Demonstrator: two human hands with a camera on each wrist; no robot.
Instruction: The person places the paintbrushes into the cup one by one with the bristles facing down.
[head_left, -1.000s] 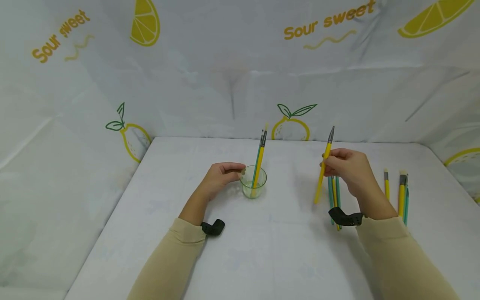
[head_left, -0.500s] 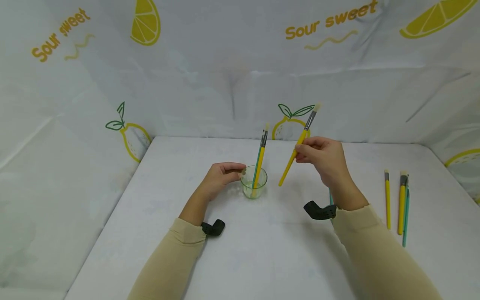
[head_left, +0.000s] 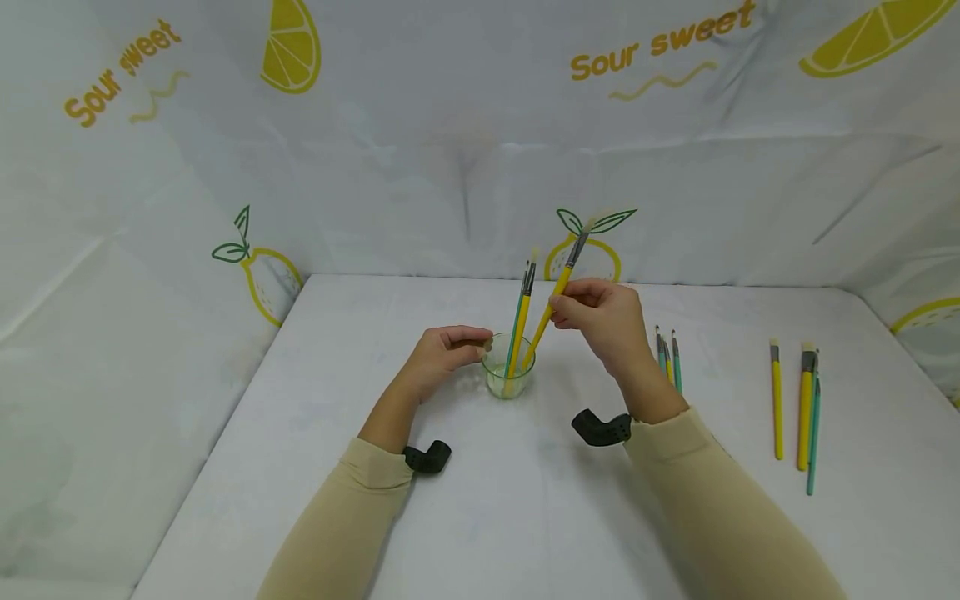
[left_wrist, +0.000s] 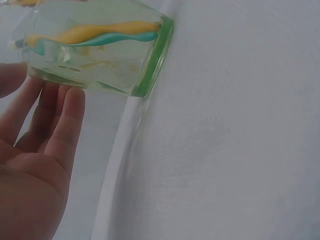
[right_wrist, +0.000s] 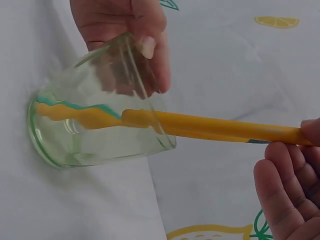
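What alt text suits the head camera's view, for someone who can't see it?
A right hand pinches a yellow paintbrush, handle down, at the mouth of a glass holding other brushes; the left hand holds the glass. More brushes lie on the right of a white table.

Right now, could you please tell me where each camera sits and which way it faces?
Head: worn on the head, looking forward and down at the table, glass and brushes; the left hand, right hand and both sleeves show.
Left wrist: worn on that wrist, looking at the glass's side; the left hand shows.
Right wrist: worn on that wrist, looking at the glass and the yellow brush the right hand holds; parts of both hands show.
The two wrist views share the glass and the left hand.
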